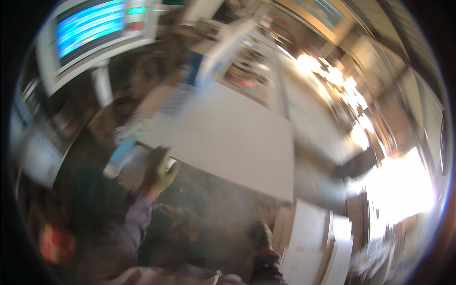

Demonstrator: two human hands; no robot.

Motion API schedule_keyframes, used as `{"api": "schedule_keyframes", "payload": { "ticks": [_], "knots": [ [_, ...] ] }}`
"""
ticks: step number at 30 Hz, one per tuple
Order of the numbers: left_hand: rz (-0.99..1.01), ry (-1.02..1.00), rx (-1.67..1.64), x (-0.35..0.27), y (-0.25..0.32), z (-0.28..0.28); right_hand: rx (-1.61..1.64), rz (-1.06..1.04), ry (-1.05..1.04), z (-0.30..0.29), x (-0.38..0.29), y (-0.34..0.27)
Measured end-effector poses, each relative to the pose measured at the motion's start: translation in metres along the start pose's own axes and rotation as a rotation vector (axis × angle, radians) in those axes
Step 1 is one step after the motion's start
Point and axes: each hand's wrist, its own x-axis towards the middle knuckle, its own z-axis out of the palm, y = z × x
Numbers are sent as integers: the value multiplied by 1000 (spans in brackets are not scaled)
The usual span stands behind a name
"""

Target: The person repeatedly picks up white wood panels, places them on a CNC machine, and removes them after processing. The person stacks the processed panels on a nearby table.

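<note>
A large flat white panel lies at about waist height before me. At its near left corner is my left hand, in a greenish work glove, thumb and fingers spread apart. A small white patch shows between them; blur hides what it is. Lower right, my right hand, in a dark glove, hangs beside a stack of white boards leaning upright. Its fingers are blurred, and I cannot tell whether it touches a board or holds anything.
A control monitor with a lit blue screen stands upper left. A machine opening with metal parts lies beyond the panel. Left of the panel is a light-blue part. A red object sits lower left. Bright daylight enters at right.
</note>
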Motion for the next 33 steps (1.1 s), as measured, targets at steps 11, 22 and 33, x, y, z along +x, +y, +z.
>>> {"api": "schedule_keyframes", "payload": {
  "ticks": [11,22,33],
  "knots": [
    [-379,-982,-724,-261,142,19,-1066,199,208,-144,-172,166],
    [123,-1602,-755,-314,349,123,-764,-129,849,-418,-301,319],
    [1070,-1708,-753,-418,561,176,1060,-393,1112,-419,-501,263]
  ]
}}
